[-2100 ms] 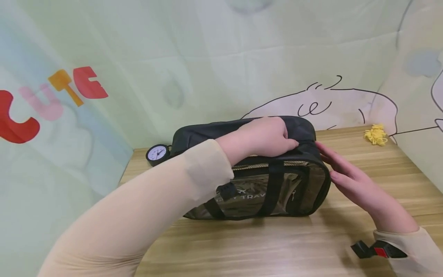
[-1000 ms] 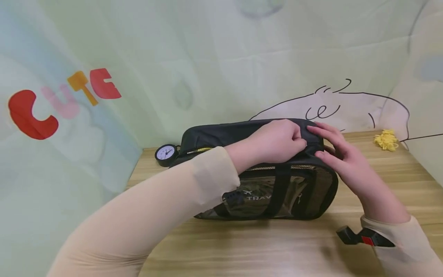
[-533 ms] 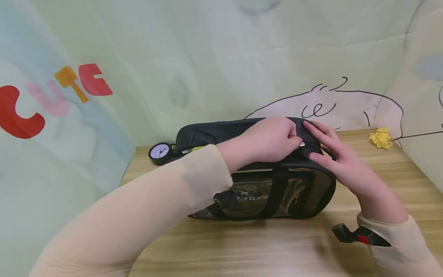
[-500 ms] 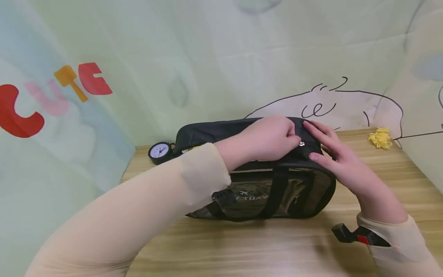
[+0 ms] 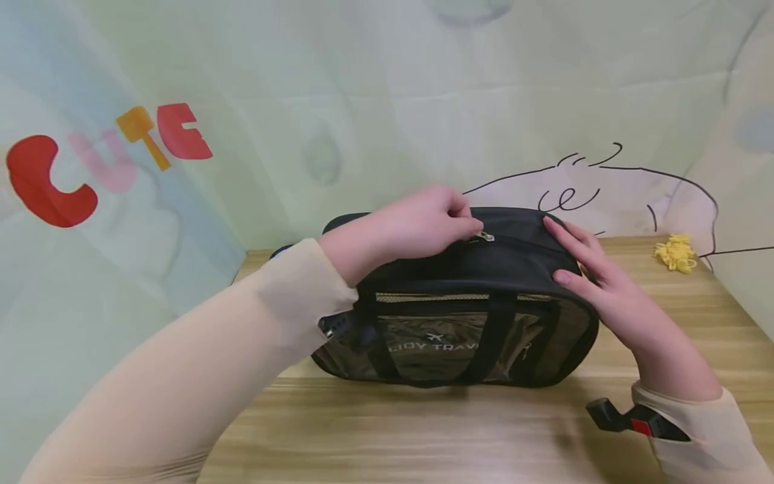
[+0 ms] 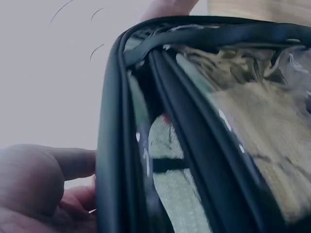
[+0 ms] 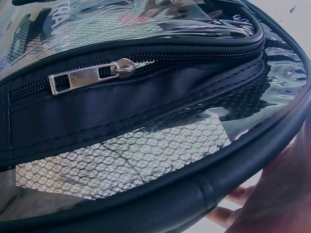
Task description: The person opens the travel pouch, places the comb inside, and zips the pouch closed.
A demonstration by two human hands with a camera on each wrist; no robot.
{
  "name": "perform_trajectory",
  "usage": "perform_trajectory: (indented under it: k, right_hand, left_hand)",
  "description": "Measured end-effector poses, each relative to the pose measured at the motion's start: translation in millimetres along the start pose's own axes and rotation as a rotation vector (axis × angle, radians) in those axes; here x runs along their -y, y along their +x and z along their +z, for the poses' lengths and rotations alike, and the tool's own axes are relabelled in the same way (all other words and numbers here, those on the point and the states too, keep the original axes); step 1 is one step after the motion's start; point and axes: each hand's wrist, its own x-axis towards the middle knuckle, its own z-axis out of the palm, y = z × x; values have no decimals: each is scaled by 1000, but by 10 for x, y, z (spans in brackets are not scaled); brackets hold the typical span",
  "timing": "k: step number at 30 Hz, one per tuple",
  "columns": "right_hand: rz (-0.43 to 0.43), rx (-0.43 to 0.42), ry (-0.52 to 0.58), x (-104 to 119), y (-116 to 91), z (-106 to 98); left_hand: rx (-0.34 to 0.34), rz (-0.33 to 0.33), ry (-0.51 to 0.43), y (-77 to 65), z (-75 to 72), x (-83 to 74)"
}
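Observation:
A black travel bag with a clear front panel (image 5: 432,343) stands upright on the wooden table. Its top zipper runs along the black upper face. My left hand (image 5: 417,222) pinches the zipper pull near the middle of the top, right at the silver slider (image 5: 486,236). To the right of the slider the zipper line is closed; the stretch to its left is hidden behind hand and sleeve. At the bag's right end my right hand (image 5: 611,289) holds the upper corner, thumb toward the front and fingers toward the back. A metal zipper pull (image 7: 85,77) hangs on the front pocket.
A yellow tangle of yarn-like strands (image 5: 675,253) lies at the back right of the wooden table (image 5: 363,430). The round dial gauge at back left is mostly behind my left sleeve (image 5: 181,363). Printed cloth (image 5: 363,101) hangs behind and at the sides.
My left hand has slid left along the bag's top, the silver slider with it. My right hand has come from the bag's side up to its top corner and stays there.

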Motion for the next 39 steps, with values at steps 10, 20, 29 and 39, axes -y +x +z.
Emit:
perform_trajectory:
  k: [10,20,29,39]
  right_hand:
    - [21,-8,12,-14,-34,-19]
    - [38,-2,45,-23,-38,-20]
    - [53,9,46,-6,-16,-15]
    - [59,14,49,14,-8,1]
  left_hand:
    - [-139,-52,-53,-332,-288,328]
    - [-184,-104,-88,-575,-483,528]
    - [-146,-182,-256,-720,-588,726]
    - [-147,-209,-386,-835,-667,916]
